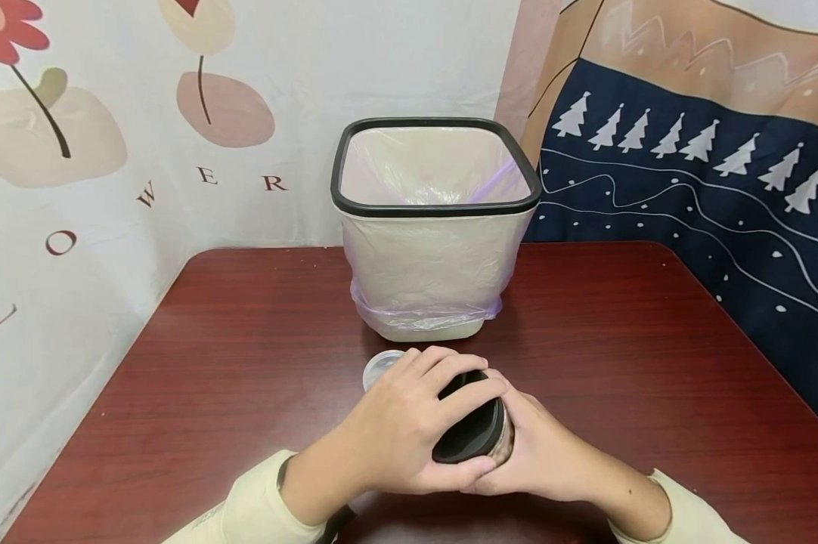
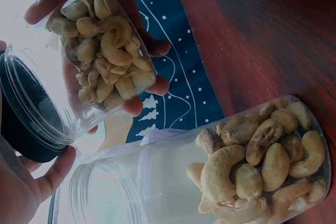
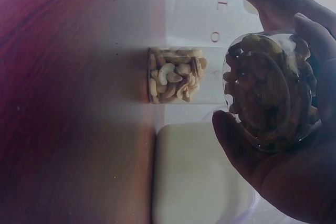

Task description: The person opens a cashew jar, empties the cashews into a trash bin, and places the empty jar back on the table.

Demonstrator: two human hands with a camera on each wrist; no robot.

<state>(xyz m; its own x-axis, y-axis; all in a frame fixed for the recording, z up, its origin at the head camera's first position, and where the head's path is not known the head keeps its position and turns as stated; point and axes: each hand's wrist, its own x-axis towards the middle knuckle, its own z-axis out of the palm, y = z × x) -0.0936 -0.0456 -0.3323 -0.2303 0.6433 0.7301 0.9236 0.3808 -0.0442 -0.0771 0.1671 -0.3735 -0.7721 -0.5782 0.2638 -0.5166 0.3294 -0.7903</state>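
Note:
My left hand [image 1: 409, 419] grips a black screw lid [image 1: 470, 434] from above, its fingers and thumb spread around the rim. That lid is at the mouth of a clear jar [image 1: 505, 444], which is tilted toward me. My right hand [image 1: 548, 449] is wrapped around the jar's side. In the left wrist view cashews [image 2: 107, 51] fill the lower part of the held jar. A second clear jar [image 1: 376, 367] stands upright on the table without a lid, partly hidden behind my left hand; its own cashews [image 3: 176, 77] show in the right wrist view.
A cream bin [image 1: 429, 257] with a black rim and a thin purplish liner stands behind the jars. The dark red table [image 1: 259, 332] extends to both sides. Printed cloths [image 1: 300, 91] hang behind and beside the table.

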